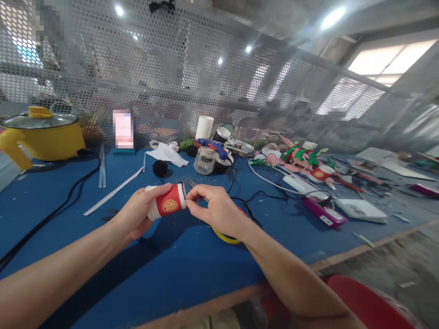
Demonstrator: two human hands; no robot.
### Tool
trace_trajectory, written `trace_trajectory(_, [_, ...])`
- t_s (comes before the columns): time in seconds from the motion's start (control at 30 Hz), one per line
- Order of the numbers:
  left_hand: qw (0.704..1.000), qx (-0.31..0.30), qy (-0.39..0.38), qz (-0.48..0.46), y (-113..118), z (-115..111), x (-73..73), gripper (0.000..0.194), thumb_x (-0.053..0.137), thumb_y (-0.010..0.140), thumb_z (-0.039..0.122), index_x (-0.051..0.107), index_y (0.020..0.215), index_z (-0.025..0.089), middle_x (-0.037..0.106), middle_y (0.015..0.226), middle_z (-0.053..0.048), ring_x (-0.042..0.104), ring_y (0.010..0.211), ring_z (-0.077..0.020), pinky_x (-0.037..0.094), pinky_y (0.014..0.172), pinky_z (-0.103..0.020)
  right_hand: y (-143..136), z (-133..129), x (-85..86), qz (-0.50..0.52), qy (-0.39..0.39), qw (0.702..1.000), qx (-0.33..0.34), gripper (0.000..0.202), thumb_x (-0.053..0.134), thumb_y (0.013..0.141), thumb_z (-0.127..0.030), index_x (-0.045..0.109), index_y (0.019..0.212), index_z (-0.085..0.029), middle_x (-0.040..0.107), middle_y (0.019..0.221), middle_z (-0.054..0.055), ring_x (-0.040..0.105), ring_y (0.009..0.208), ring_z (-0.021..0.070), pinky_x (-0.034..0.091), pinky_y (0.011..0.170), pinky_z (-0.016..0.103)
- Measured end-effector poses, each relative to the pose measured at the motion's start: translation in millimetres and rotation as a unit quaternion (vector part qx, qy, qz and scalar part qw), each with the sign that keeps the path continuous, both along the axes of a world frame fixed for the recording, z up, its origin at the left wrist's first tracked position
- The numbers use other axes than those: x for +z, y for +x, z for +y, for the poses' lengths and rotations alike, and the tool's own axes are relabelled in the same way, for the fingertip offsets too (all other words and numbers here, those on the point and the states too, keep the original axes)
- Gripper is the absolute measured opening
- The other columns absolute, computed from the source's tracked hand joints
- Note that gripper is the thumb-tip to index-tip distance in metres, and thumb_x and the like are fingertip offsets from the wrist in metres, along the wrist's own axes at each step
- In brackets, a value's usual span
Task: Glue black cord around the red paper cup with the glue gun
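Note:
My left hand (139, 212) is wrapped round a white paper cup (168, 202) with a red band and a gold emblem. The cup lies tilted on its side in the air, and a dark line, perhaps black yarn, runs along its right end. At that end, the fingertips of my right hand (214, 208) are pinched together against the cup's edge; what they hold is too small to make out. A black yarn ball (160, 168) rests on the blue table (164, 283) just behind the cup. Below my right wrist shows part of a yellow ring-shaped thing (226, 236).
A yellow electric pot (44, 139) stands at the left, its black cord across the table. Behind are a lit phone (124, 130), a glass jar (205, 161) with a blue glue gun (214, 147) over it, and stacked paper cups (205, 127). A purple power strip (324, 214) lies right.

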State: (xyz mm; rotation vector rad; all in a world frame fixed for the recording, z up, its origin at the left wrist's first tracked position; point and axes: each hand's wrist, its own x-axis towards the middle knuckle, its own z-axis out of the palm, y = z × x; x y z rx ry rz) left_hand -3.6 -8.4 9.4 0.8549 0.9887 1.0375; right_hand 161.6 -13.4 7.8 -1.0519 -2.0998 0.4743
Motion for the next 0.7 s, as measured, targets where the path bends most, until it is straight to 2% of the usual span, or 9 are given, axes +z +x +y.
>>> trace_trajectory(0.1, [1.000,0.011,0.025,0.012,0,-1,-0.2,0.013,0.065,0.066,0.023,0.063,0.067,0.011,0.063,0.057,-0.002,0.055,0.049,-0.0100,0.041,0.046,-0.017,3,2,3.9,0.046,-0.080,0.996,0.013,0.011,0.051,0.075,-0.024,0.057,0.069,-0.016,0.059,0.066,0.001,0.051,0.061,0.0104,0.038,0.058,0.022])
trace_trajectory(0.2, [0.995,0.013,0.085,0.042,2,-5,0.3,0.012,0.067,0.063,0.025,0.065,0.066,0.014,0.065,0.060,-0.001,0.056,0.051,-0.0110,0.043,0.050,-0.018,5,7,5.2,0.155,-0.175,0.972,0.015,0.021,0.049,0.077,-0.033,0.057,0.070,-0.015,0.059,0.066,0.001,0.054,0.062,0.0105,0.040,0.058,0.022])
trace_trajectory(0.3, [0.981,0.004,0.166,0.104,2,-12,1.3,0.010,0.069,0.060,0.024,0.065,0.061,0.015,0.063,0.054,0.001,0.052,0.048,-0.0109,0.042,0.049,-0.019,6,13,2.6,0.242,-0.272,0.931,0.016,0.026,0.049,0.077,-0.036,0.056,0.064,-0.015,0.057,0.057,-0.001,0.052,0.054,0.0085,0.037,0.052,0.021])
trace_trajectory(0.43, [0.944,-0.018,0.259,0.203,0,-18,1.6,0.011,0.068,0.059,0.021,0.062,0.051,0.016,0.051,0.041,0.004,0.040,0.039,-0.0085,0.034,0.040,-0.019,4,17,-2.5,0.320,-0.382,0.866,0.041,0.021,0.055,0.071,-0.032,0.051,0.059,-0.015,0.053,0.049,-0.003,0.046,0.045,0.0066,0.032,0.046,0.020])
trace_trajectory(0.5, [0.926,-0.042,0.290,0.239,-2,-18,2.0,0.011,0.068,0.059,0.020,0.062,0.050,0.016,0.047,0.040,0.005,0.037,0.039,-0.0079,0.032,0.039,-0.019,4,18,-4.1,0.342,-0.405,0.846,0.049,0.018,0.056,0.068,-0.028,0.051,0.058,-0.015,0.052,0.047,-0.004,0.045,0.044,0.0062,0.031,0.046,0.020])
trace_trajectory(0.57, [0.923,-0.069,0.290,0.244,-3,-16,3.6,0.007,0.068,0.058,0.020,0.065,0.055,0.016,0.051,0.044,0.003,0.040,0.042,-0.0090,0.035,0.042,-0.019,4,19,-4.7,0.354,-0.400,0.844,0.044,0.016,0.056,0.067,-0.026,0.051,0.057,-0.014,0.051,0.046,-0.005,0.044,0.043,0.0057,0.031,0.046,0.020])
trace_trajectory(0.63, [0.942,-0.093,0.247,0.207,-4,-13,5.9,0.010,0.069,0.058,0.023,0.068,0.065,0.015,0.059,0.053,0.001,0.049,0.048,-0.0117,0.039,0.048,-0.020,5,19,-4.3,0.356,-0.374,0.856,0.034,0.016,0.056,0.066,-0.026,0.051,0.056,-0.014,0.051,0.047,-0.005,0.043,0.043,0.0054,0.032,0.048,0.020])
trace_trajectory(0.7, [0.968,-0.115,0.173,0.137,-4,-10,7.8,0.019,0.069,0.060,0.026,0.069,0.075,0.015,0.066,0.065,-0.003,0.057,0.058,-0.0154,0.044,0.056,-0.021,5,17,-3.1,0.344,-0.346,0.872,0.029,0.016,0.055,0.066,-0.025,0.050,0.055,-0.015,0.051,0.048,-0.005,0.043,0.044,0.0055,0.034,0.049,0.021])
